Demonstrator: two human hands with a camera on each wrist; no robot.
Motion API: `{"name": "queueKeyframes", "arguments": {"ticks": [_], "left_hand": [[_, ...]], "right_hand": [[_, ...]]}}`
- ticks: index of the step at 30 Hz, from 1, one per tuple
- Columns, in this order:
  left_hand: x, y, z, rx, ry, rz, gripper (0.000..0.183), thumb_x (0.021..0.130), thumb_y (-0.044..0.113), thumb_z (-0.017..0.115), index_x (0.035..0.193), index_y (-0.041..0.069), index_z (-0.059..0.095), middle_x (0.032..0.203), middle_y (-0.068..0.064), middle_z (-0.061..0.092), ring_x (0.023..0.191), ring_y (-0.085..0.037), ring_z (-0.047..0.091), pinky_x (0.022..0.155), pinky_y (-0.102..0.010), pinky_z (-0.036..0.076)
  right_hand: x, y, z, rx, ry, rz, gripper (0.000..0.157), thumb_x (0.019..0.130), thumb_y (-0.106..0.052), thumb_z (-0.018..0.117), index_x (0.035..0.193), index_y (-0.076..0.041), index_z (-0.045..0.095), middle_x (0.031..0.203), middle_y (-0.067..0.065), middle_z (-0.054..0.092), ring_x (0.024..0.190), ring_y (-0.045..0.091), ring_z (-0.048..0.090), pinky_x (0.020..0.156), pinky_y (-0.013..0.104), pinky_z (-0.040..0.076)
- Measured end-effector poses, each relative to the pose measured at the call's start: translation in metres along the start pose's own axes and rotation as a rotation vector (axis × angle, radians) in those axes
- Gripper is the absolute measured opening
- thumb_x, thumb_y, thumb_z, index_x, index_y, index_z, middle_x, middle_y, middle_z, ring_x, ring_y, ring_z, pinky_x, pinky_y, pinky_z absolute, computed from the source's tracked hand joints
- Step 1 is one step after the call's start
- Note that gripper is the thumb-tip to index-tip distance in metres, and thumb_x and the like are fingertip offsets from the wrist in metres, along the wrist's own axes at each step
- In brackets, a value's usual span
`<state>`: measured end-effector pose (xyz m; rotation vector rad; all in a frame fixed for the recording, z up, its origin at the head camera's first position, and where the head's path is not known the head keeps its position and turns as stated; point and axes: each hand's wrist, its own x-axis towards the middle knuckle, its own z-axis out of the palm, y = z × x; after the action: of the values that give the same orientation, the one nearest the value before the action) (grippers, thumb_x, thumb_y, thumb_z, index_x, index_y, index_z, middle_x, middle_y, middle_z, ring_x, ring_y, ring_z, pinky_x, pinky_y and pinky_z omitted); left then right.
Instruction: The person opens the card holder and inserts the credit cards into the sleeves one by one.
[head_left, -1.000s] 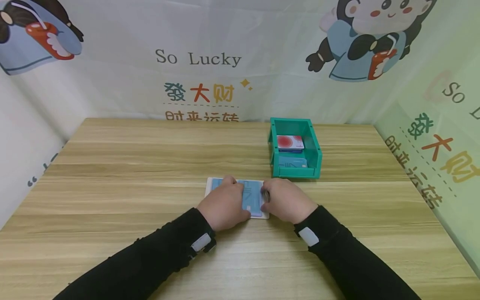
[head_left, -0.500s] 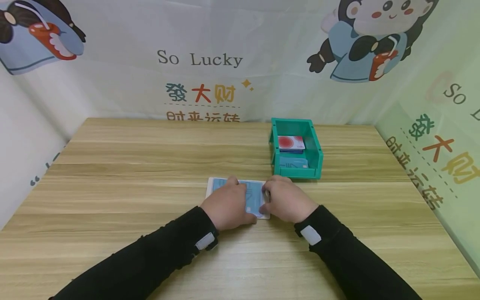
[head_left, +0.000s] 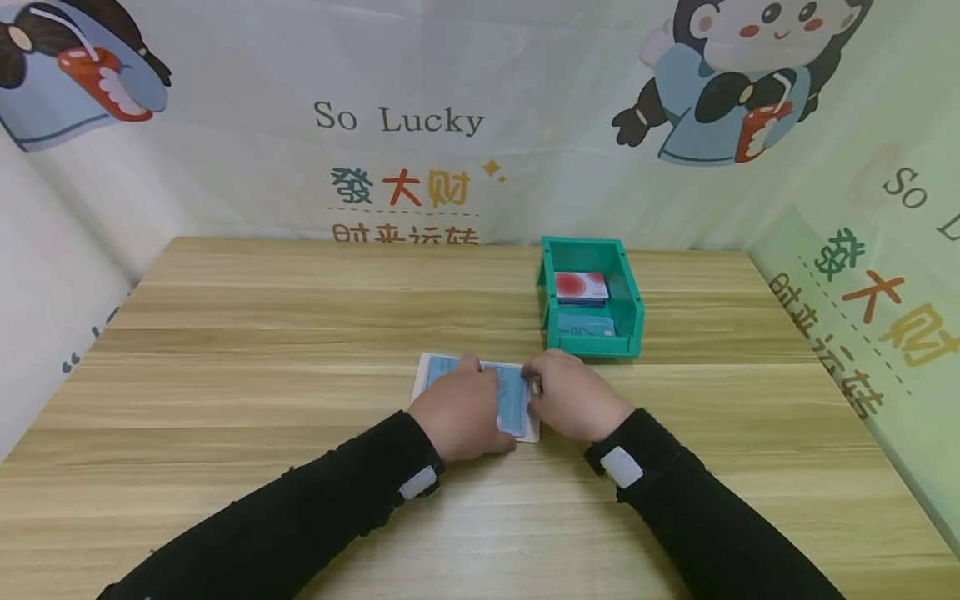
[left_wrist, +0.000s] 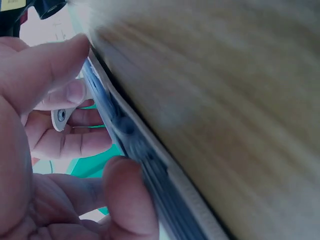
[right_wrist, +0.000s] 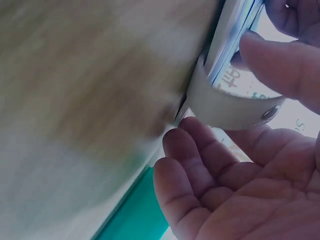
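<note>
A white card holder [head_left: 418, 385] with light blue cards [head_left: 512, 400] showing on its top lies flat on the wooden table. My left hand [head_left: 461, 412] spans it, thumb at the near edge and fingers toward the far edge, gripping it. The left wrist view shows the holder's layered side [left_wrist: 145, 150] close to the fingertips. At the holder's right end, my right hand [head_left: 577, 396] pinches a short white strap [right_wrist: 225, 109] that bends up from the holder and bears a metal snap [right_wrist: 270, 112]. The holder's middle is hidden under my left hand.
A green open-front bin [head_left: 632, 325] stands just beyond my right hand. Inside it lie a red and white card [head_left: 581, 285] and a blue card [head_left: 587, 326]. A printed cloth [head_left: 405, 75] hangs behind the table and along its sides.
My left hand has shifted slightly right over the card holder, covering more of the cards' middle. My right hand stays at the right end, its fingertips moving only slightly at the strap.
</note>
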<state>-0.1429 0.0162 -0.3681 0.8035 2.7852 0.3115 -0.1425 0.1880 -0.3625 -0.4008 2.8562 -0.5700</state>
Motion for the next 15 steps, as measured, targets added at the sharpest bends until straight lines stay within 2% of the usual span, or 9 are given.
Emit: {"name": "queueKeyframes", "arguments": {"ticks": [3, 7, 15], "left_hand": [[0.0019, -0.0002, 0.0023, 0.034, -0.003, 0.02, 0.077, 0.072, 0.053, 0.072, 0.117, -0.006, 0.053, 0.098, -0.011, 0.044, 0.054, -0.013, 0.051, 0.05, -0.026, 0.047], [0.0015, -0.0007, 0.0027, 0.046, -0.004, 0.037, 0.072, 0.075, 0.052, 0.07, 0.114, -0.006, 0.055, 0.096, -0.011, 0.044, 0.053, -0.012, 0.05, 0.048, -0.025, 0.046], [0.0007, 0.0, 0.0001, 0.039, -0.012, 0.023, 0.073, 0.076, 0.056, 0.067, 0.111, -0.007, 0.055, 0.094, -0.011, 0.044, 0.052, -0.013, 0.05, 0.049, -0.026, 0.046]], "right_hand": [[-0.0003, -0.0001, -0.0009, -0.044, -0.004, 0.039, 0.026, 0.086, -0.014, 0.063, 0.109, -0.004, 0.064, 0.105, 0.009, 0.057, 0.092, 0.02, 0.048, 0.088, 0.039, 0.046], [-0.0009, 0.0009, -0.0006, -0.082, -0.003, 0.033, 0.021, 0.085, -0.018, 0.065, 0.103, -0.007, 0.068, 0.1, 0.008, 0.058, 0.089, 0.021, 0.047, 0.083, 0.037, 0.045], [-0.0013, 0.0033, -0.0008, -0.059, -0.004, 0.013, 0.023, 0.084, -0.02, 0.067, 0.104, -0.008, 0.069, 0.094, 0.006, 0.057, 0.089, 0.022, 0.044, 0.079, 0.037, 0.04]]}}
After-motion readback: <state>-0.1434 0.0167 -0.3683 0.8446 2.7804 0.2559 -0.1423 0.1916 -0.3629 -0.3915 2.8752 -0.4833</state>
